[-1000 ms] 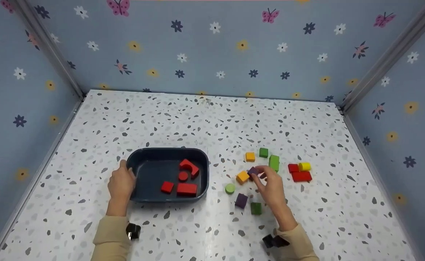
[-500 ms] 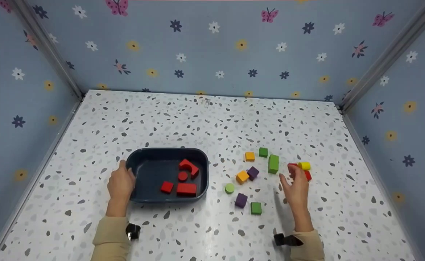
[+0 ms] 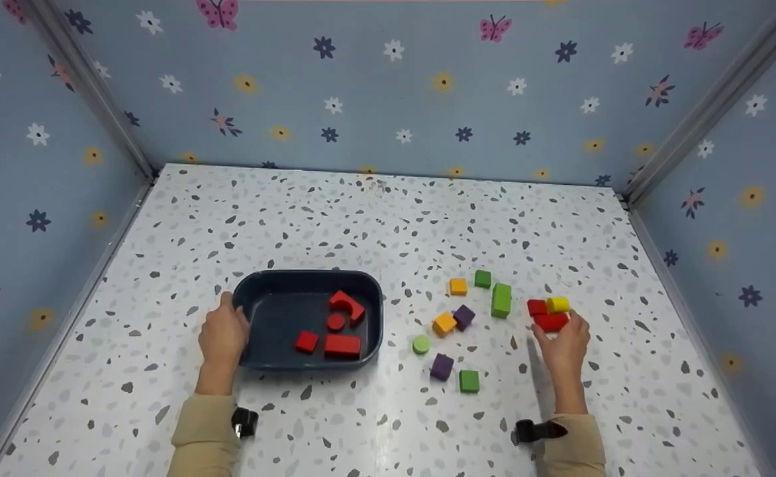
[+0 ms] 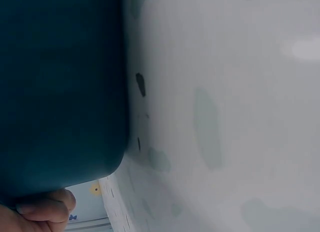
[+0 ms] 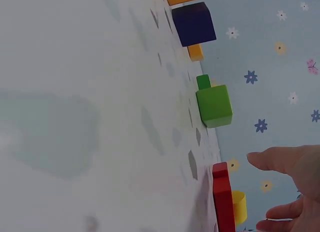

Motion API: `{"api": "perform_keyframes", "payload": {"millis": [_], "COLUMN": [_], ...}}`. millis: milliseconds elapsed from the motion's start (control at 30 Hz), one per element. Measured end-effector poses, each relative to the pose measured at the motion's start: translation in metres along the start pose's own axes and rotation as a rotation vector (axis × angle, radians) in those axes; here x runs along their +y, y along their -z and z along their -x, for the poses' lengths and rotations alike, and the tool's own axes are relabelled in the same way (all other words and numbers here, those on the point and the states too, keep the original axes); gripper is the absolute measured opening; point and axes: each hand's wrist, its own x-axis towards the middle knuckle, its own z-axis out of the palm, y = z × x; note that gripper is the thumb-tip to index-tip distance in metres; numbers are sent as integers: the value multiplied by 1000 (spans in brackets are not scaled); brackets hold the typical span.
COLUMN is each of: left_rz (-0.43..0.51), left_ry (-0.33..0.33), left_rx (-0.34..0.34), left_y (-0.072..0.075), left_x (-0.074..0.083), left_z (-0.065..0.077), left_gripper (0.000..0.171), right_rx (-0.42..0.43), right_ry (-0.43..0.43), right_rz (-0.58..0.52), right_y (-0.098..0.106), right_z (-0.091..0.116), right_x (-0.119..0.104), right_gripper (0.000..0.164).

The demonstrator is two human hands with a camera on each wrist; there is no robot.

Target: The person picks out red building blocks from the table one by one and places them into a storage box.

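Note:
My left hand (image 3: 223,334) grips the left rim of a dark blue tub (image 3: 289,363); curled fingers (image 4: 52,207) show at its edge in the left wrist view. Inside the tub lie a red arch (image 3: 348,307), a red disc (image 3: 336,322), a small red block (image 3: 306,342) and a red rectangular block (image 3: 342,346). Thumb and fingers apart, my right hand (image 3: 566,346) hovers around another red rectangular block (image 3: 549,322) on the table. The right wrist view shows the thumb (image 5: 272,159) clear of that block. A small red block (image 3: 537,307) and a yellow cylinder (image 3: 558,305) touch it.
Between tub and right hand lie orange cubes (image 3: 444,324), purple blocks (image 3: 442,367), green blocks (image 3: 501,300) and a light green cylinder (image 3: 421,344). Flower-patterned panels (image 3: 388,86) wall in the speckled table (image 3: 375,225) at the back and both sides.
My right hand has let go of the purple block beside the orange cube and moved right to the red rectangular block. The left hand and tub have stayed put.

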Motion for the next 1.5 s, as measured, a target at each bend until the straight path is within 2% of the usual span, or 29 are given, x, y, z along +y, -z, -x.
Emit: {"api": "perform_keyframes", "payload": {"millis": [167,533,667,933,1500], "left_rz": [7,12,11,13,13], "left_ry": [-3,-19,-7,-6,-16], "left_rx": [15,20,15,7,32], "left_y": [-1,-3,-4,-3,-3], "left_x": [1,1,1,0,-2], "left_z": [0,-1,-1,-1,0], "left_gripper": [23,21,21,23,21], "right_rx": [-94,-211,-210,-176,-220], "right_ry": [-93,-142,-171,-168,-152], "right_rz": [47,108,133,163,143], "right_y": [4,5,2,-1,8], "right_z": [-10,-25,-27,-27,-17], "right_x": [3,6,5,4,-5], "right_gripper": [81,84,81,72,63]}}
